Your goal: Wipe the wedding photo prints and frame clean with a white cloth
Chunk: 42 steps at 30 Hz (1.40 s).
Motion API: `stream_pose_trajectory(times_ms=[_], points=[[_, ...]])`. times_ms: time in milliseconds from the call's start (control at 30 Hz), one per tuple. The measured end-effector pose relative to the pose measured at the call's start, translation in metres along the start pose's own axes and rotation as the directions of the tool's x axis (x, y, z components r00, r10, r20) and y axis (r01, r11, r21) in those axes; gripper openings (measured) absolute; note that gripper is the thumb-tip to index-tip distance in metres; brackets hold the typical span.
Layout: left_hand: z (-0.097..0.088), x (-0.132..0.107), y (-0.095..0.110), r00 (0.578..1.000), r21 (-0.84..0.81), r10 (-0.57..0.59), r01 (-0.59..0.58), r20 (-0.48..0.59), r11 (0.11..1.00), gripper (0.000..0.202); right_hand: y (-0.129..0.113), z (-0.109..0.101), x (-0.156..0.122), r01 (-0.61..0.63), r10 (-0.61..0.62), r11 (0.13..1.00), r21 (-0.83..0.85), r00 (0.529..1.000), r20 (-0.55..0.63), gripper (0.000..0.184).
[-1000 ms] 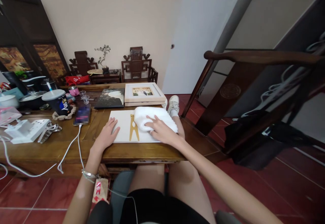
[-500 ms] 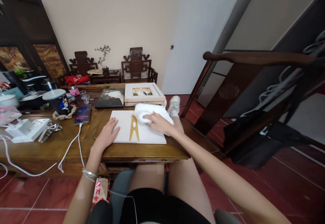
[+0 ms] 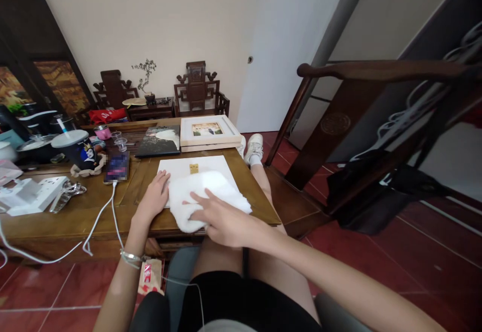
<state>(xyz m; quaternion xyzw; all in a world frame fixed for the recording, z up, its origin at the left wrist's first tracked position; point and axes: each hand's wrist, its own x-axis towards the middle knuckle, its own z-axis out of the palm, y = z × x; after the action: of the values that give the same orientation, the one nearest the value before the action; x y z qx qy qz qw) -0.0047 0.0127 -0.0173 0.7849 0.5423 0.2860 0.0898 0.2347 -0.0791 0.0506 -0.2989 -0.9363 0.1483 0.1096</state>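
A flat white board (image 3: 173, 166) lies at the table's front edge. My left hand (image 3: 153, 197) rests open on its left edge, fingers flat, holding the board's side. My right hand (image 3: 222, 216) presses a fluffy white towel (image 3: 209, 186) onto the board, its fingers partly sunk in the folds, so their grip shows only in part. The towel overhangs the board's near edge. Beyond it shows the top of a gold decoration (image 3: 194, 168) on the board; its lower part is hidden under the towel.
Behind the board are a framed picture (image 3: 208, 129) and a dark picture panel (image 3: 158, 141). To the left are a charging phone (image 3: 116, 167), a lidded cup (image 3: 85, 153) and a white power strip (image 3: 37, 196). A wooden chair (image 3: 335, 121) stands on the right.
My right hand has drawn the towel toward me and left across the board, covering most of the gold decoration. The towel now lies more spread out. My left hand stays on the board's edge.
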Motion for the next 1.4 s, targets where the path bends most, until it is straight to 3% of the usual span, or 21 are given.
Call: stream_pose_trajectory(times_ms=[100,267,367,467,567,700,800,1000,1100,1167,1267,1400], points=[[0.0,0.0,0.001,1.0,0.014,-0.009,0.009,-0.003,1.0,0.048,0.027,-0.005,0.01,-0.005,0.007,0.999,0.039,0.999,-0.049,0.053],[-0.002,-0.002,0.004,1.0,0.024,-0.027,0.027,0.007,0.999,0.051,0.087,-0.011,0.055,-0.103,0.096,0.994,-0.038,0.982,-0.165,0.054],[-0.001,-0.002,0.004,1.0,0.019,-0.025,0.025,-0.002,1.0,0.052,0.1,-0.011,0.071,-0.142,0.129,0.989,-0.049,0.971,-0.2,0.053],[0.001,-0.002,0.003,0.999,0.002,-0.024,0.024,-0.021,1.0,0.051,0.082,-0.004,0.067,-0.192,0.174,0.979,-0.064,0.961,-0.213,0.052],[0.002,-0.001,0.002,0.999,-0.014,-0.028,0.027,-0.017,1.0,0.05,0.042,0.004,0.047,-0.222,0.2,0.971,-0.091,0.959,-0.201,0.05],[0.002,-0.001,0.001,1.0,0.003,-0.016,0.016,-0.002,1.0,0.049,0.002,0.005,0.019,-0.153,0.14,0.981,-0.123,0.984,-0.112,0.049],[0.003,0.0,0.0,1.0,0.009,-0.012,0.012,-0.007,1.0,0.049,0.008,-0.001,0.017,-0.118,0.113,0.99,-0.078,0.991,-0.066,0.051],[0.003,-0.001,-0.002,1.0,-0.001,0.0,0.0,-0.015,1.0,0.048,0.078,-0.01,0.059,-0.168,0.16,0.984,-0.057,0.979,-0.127,0.056],[0.003,-0.001,-0.002,1.0,0.005,-0.002,0.002,-0.021,1.0,0.047,0.09,-0.011,0.072,-0.221,0.209,0.973,-0.066,0.966,-0.151,0.057],[0.002,-0.001,-0.002,1.0,0.009,-0.01,0.01,-0.02,1.0,0.049,0.08,-0.008,0.07,-0.237,0.225,0.969,-0.075,0.964,-0.139,0.058],[0.002,-0.001,0.0,1.0,0.007,-0.012,0.013,-0.02,1.0,0.051,0.044,-0.004,0.05,-0.22,0.21,0.971,-0.094,0.972,-0.105,0.055],[0.002,-0.001,0.0,1.0,-0.001,-0.013,0.013,-0.023,1.0,0.05,0.003,-0.003,0.016,-0.099,0.096,0.989,-0.11,0.995,-0.035,0.049]])
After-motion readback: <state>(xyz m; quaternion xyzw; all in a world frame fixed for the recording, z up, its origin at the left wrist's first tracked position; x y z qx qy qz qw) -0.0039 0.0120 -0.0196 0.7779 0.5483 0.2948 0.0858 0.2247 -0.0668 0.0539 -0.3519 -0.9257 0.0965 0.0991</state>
